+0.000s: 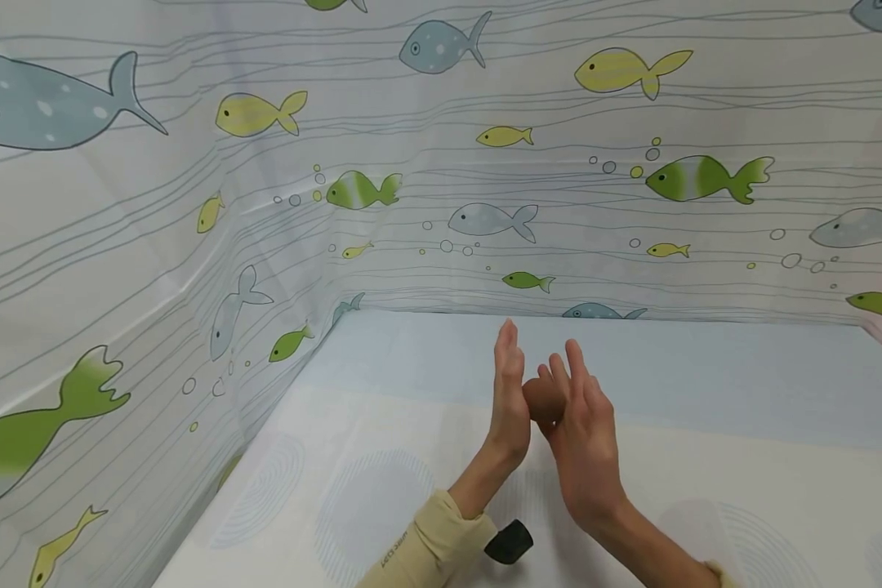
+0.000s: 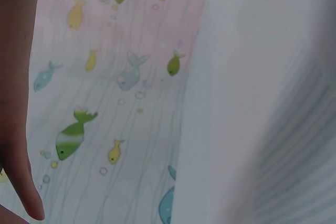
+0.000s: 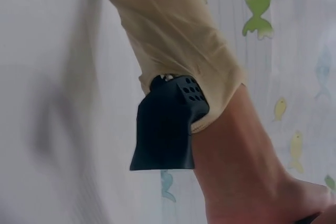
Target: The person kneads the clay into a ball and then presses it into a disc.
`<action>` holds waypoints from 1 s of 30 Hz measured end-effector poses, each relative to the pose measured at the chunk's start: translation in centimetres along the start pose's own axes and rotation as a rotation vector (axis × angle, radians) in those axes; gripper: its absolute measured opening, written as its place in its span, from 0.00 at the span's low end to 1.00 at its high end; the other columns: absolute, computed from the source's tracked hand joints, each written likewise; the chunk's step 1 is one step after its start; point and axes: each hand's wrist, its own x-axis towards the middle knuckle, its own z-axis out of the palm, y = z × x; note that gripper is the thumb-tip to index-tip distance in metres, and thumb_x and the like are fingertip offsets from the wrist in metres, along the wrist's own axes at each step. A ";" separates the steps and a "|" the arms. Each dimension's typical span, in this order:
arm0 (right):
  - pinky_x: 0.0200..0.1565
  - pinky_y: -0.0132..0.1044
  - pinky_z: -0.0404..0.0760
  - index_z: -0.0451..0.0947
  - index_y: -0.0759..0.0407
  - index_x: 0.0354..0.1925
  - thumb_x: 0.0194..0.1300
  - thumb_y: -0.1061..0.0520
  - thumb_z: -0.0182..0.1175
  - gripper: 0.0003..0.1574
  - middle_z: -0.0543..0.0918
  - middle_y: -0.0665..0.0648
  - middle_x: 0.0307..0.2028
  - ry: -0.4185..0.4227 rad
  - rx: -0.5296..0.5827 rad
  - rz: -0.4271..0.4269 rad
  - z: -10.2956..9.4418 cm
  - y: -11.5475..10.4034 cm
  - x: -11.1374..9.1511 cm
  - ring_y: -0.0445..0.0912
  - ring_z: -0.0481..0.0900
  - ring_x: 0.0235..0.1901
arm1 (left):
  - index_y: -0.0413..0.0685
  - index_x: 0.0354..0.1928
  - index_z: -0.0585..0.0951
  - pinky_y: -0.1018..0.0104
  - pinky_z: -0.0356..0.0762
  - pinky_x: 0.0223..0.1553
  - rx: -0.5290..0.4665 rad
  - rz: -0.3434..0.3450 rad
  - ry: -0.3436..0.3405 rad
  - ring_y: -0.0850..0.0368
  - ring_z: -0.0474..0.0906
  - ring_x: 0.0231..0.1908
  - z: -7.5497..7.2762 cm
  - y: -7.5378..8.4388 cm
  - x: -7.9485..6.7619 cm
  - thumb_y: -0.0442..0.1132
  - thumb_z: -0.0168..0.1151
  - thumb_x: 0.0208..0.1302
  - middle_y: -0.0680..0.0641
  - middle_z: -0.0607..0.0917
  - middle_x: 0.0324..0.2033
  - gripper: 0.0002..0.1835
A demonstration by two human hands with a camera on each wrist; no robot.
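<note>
A small brown ball [image 1: 542, 400] sits between two upright palms in the head view, over the middle of the table. My left hand [image 1: 510, 404] touches it from the left, palm turned inward and fingers straight, pointing away from me. From the other side my right hand [image 1: 586, 437] meets the ball with its palm, fingers extended and slightly spread. The left wrist view has only part of a hand [image 2: 14, 129] along its left edge; the ball is out of sight there. In the right wrist view the left forearm [image 3: 236, 156] fills the middle.
A black wrist camera [image 1: 510, 542] is on the left wrist by the cream sleeve [image 1: 441, 539]. Under the hands lies a pale table cover [image 1: 382, 425] with blue circle prints. Fish-printed curtain [image 1: 412, 147] hangs behind the table and along its left side.
</note>
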 end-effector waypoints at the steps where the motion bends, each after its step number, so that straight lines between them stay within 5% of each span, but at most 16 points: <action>1: 0.71 0.65 0.42 0.34 0.38 0.79 0.77 0.37 0.26 0.38 0.39 0.50 0.79 0.004 -0.001 -0.006 -0.1 -0.1 0.0 0.53 0.39 0.78 | 0.57 0.79 0.47 0.43 0.41 0.73 -0.002 -0.001 -0.007 0.57 0.44 0.76 0.1 -0.1 0.0 0.60 0.33 0.71 0.56 0.51 0.77 0.37; 9: 0.73 0.61 0.40 0.32 0.41 0.79 0.76 0.35 0.28 0.41 0.42 0.49 0.79 0.046 0.018 -0.002 -0.7 -0.6 0.5 0.49 0.40 0.78 | 0.54 0.79 0.44 0.43 0.41 0.73 0.046 0.009 -0.081 0.59 0.42 0.76 0.8 -0.3 -0.8 0.62 0.31 0.73 0.58 0.48 0.77 0.38; 20: 0.75 0.51 0.37 0.35 0.32 0.79 0.72 0.30 0.35 0.43 0.37 0.45 0.79 0.202 0.129 0.120 -3.2 0.1 2.4 0.42 0.38 0.78 | 0.62 0.79 0.42 0.46 0.48 0.73 0.148 0.019 -0.227 0.61 0.35 0.77 3.0 -0.8 -3.1 0.65 0.29 0.73 0.61 0.44 0.77 0.37; 30: 0.75 0.45 0.33 0.31 0.32 0.78 0.71 0.29 0.34 0.44 0.32 0.44 0.79 0.245 0.157 0.071 -5.2 0.1 3.8 0.42 0.34 0.77 | 0.68 0.78 0.39 0.47 0.51 0.72 0.173 -0.032 -0.312 0.60 0.33 0.77 4.1 -0.3 -4.2 0.68 0.30 0.71 0.61 0.37 0.77 0.38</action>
